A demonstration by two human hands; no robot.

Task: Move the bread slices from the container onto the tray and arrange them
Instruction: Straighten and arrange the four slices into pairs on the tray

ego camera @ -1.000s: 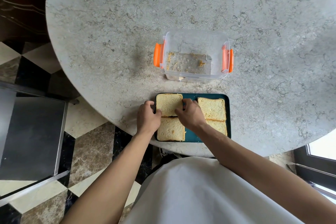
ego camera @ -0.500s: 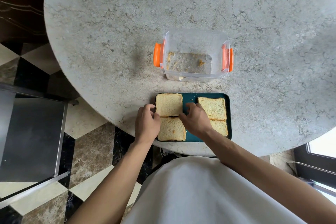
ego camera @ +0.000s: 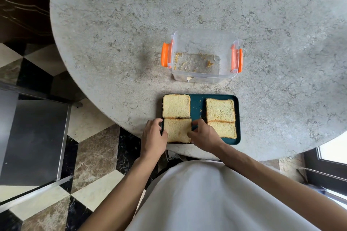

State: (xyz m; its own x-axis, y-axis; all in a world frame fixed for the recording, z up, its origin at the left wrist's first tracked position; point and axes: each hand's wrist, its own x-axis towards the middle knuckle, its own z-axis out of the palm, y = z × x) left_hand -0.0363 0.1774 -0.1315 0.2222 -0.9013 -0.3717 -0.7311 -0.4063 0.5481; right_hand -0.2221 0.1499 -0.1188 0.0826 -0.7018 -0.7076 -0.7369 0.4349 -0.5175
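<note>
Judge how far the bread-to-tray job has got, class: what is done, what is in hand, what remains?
Done: container holds only crumbs; four slices lie on the tray. In hand: left hand and right hand flank the near-left slice, apparently squaring it. Left: probably only that final alignment.

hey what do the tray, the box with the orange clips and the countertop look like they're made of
Tray: probably plastic or coated metal, with a smooth, evenly matte teal surface and a rounded rim. Container: clear plastic, since the crumbs show through its walls; orange clips look like glossy plastic. Countertop: likely stone or a stone-look surface, grey, mottled and veined.
</note>
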